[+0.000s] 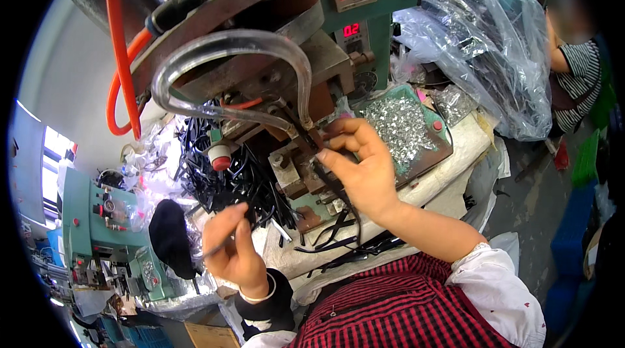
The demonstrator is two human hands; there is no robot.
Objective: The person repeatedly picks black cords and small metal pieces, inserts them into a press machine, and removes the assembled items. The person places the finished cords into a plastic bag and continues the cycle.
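My right hand [361, 166] reaches up to the die block [301, 167] of a green press machine [338, 29], its fingers pinching a black cord [338, 195] at the metal jaws. The cord hangs down from the hand over the bench edge. My left hand [231, 247] is lower and to the left, closed on another thin black cord end [218, 248]. A heap of black cords [224, 175] lies on the bench between the hands and the machine. A clear curved hose [228, 45] arcs over the die.
A tray of small silver metal clips [400, 130] sits right of the die. An orange hose [117, 48] runs down at left. A clear plastic bag of black cords [482, 42] stands at back right. Another person in a striped shirt [579, 68] is at far right. Another green machine [97, 218] stands at left.
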